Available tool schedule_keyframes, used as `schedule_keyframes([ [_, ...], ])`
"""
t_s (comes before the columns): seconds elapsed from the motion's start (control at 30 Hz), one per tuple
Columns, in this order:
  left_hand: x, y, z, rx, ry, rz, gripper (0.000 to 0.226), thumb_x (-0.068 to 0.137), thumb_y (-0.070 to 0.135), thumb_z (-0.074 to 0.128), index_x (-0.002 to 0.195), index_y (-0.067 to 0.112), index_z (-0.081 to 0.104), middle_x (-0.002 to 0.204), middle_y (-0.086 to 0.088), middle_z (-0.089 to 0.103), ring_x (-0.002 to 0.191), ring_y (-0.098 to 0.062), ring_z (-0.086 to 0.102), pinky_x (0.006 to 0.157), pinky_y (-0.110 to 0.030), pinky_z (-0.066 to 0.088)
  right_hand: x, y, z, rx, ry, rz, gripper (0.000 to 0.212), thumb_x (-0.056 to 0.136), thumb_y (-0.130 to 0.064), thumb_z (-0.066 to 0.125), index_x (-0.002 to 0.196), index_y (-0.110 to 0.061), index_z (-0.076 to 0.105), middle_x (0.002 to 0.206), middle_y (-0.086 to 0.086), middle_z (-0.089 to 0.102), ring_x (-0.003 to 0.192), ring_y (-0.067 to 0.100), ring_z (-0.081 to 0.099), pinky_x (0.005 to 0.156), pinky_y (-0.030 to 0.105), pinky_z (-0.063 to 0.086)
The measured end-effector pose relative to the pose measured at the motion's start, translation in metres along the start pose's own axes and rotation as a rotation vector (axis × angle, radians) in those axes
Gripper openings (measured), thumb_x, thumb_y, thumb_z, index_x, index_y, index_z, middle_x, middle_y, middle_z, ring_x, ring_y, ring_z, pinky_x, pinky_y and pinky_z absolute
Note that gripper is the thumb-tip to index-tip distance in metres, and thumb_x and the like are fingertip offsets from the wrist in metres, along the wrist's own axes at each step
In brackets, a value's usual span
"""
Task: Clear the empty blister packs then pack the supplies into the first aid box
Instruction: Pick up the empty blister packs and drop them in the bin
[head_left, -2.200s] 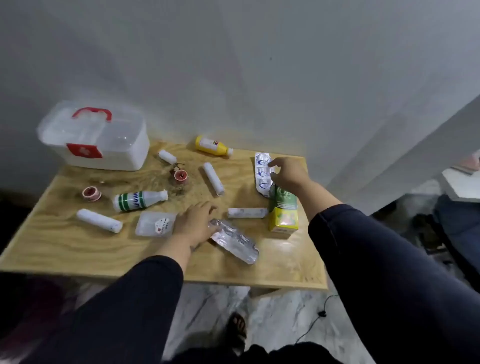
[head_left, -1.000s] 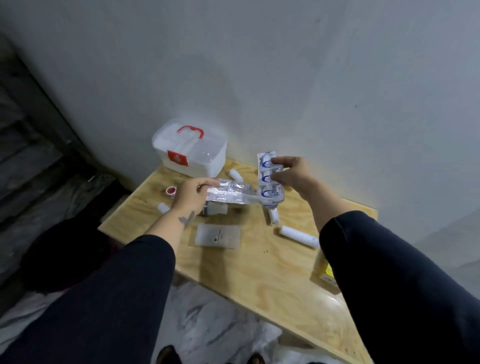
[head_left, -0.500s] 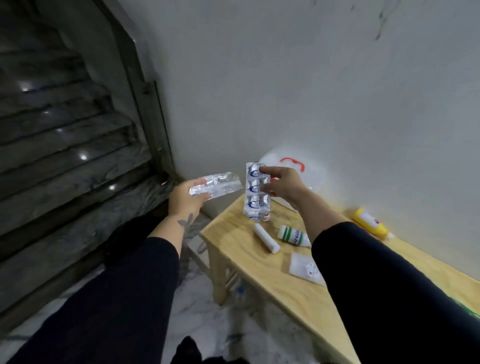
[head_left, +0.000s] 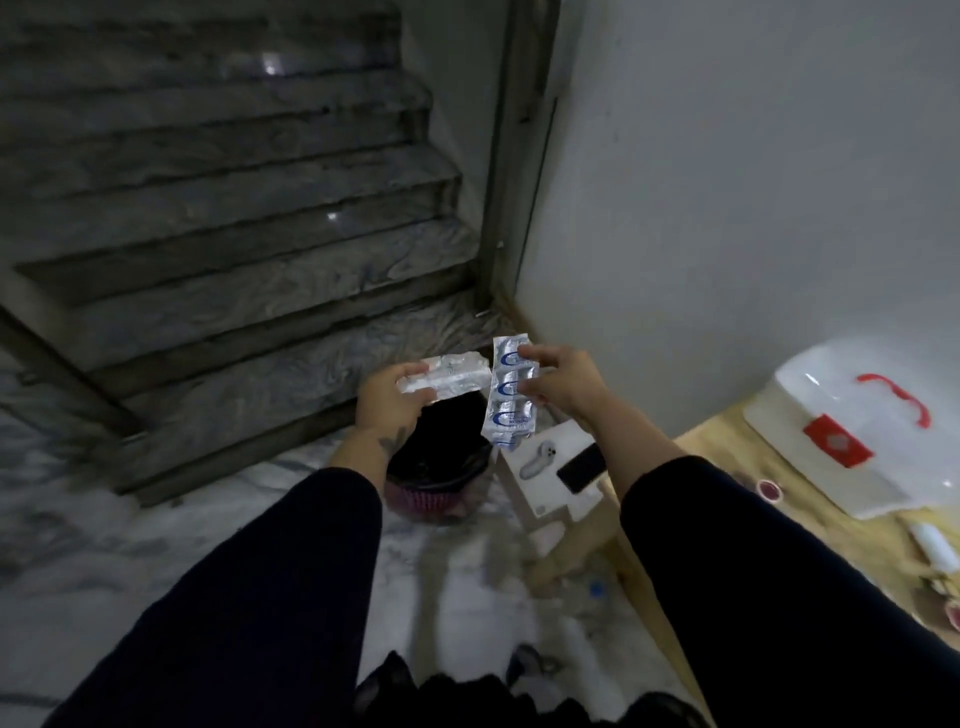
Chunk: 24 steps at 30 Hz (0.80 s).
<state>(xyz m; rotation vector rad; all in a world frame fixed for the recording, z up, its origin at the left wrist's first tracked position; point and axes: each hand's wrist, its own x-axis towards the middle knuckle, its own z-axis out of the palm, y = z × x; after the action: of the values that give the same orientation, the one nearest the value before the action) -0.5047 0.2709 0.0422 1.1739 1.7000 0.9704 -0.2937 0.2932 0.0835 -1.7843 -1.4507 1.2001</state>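
My left hand (head_left: 387, 400) grips a plain silver blister pack (head_left: 447, 378) held flat. My right hand (head_left: 563, 382) pinches a silver blister pack with blue print (head_left: 510, 399) that hangs down vertically. Both packs are in the air just above a pink bin lined with a black bag (head_left: 439, 467) on the floor. The white first aid box with a red handle (head_left: 852, 441) stands shut on the wooden table (head_left: 727, 452) at the right. A white roll (head_left: 932, 543) and a small red tape roll (head_left: 769, 489) lie in front of the box.
A small white stool (head_left: 566, 499) stands between the bin and the table, carrying a white controller (head_left: 540, 457) and a black phone (head_left: 581, 468). Dark marble stairs (head_left: 234, 234) rise at the left. A grey wall (head_left: 727, 182) runs behind the table.
I have turned left, away from the table. Both hands have carried their blister packs from above the table's end to over the bin, which has come into view.
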Motion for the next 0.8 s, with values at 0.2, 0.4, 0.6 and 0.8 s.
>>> schedule_keyframes([
  [0.2, 0.047, -0.042, -0.009, 0.008, 0.058, -0.128, 0.033, 0.081, 0.006, 0.074, 0.113, 0.011, 0.069, 0.128, -0.012, 0.061, 0.113, -0.030, 0.062, 0.097, -0.048, 0.051, 0.061, 0.005, 0.055, -0.049, -0.104, 0.051, 0.054, 0.077, 0.008, 0.070, 0.128, -0.004, 0.056, 0.093, 0.006, 0.056, 0.081, 0.014, 0.055, 0.065, 0.014, 0.052],
  [0.4, 0.105, -0.070, 0.009, 0.116, 0.052, -0.227, 0.034, 0.085, 0.007, 0.069, 0.119, 0.008, 0.066, 0.126, -0.012, 0.063, 0.116, -0.029, 0.060, 0.102, -0.035, 0.046, 0.137, 0.027, 0.089, -0.130, -0.186, 0.102, 0.053, 0.077, 0.004, 0.071, 0.127, -0.005, 0.058, 0.089, -0.001, 0.057, 0.089, 0.013, 0.051, 0.065, 0.015, 0.043],
  [0.6, 0.160, -0.116, 0.048, 0.160, -0.014, -0.363, 0.042, 0.091, 0.011, 0.062, 0.132, 0.003, 0.056, 0.138, -0.014, 0.055, 0.129, -0.026, 0.051, 0.104, -0.027, 0.038, 0.218, 0.078, 0.126, -0.219, -0.208, 0.196, 0.050, 0.077, -0.002, 0.071, 0.125, -0.012, 0.061, 0.120, 0.007, 0.064, 0.100, 0.014, 0.059, 0.082, 0.019, 0.042],
  [0.8, 0.228, -0.189, 0.085, 0.158, -0.062, -0.476, 0.041, 0.096, 0.012, 0.055, 0.136, 0.008, 0.051, 0.143, -0.010, 0.050, 0.131, -0.026, 0.049, 0.091, -0.021, 0.037, 0.293, 0.141, 0.175, -0.313, -0.273, 0.277, 0.044, 0.082, -0.008, 0.069, 0.125, -0.017, 0.059, 0.124, 0.004, 0.061, 0.107, 0.020, 0.061, 0.063, 0.002, 0.037],
])
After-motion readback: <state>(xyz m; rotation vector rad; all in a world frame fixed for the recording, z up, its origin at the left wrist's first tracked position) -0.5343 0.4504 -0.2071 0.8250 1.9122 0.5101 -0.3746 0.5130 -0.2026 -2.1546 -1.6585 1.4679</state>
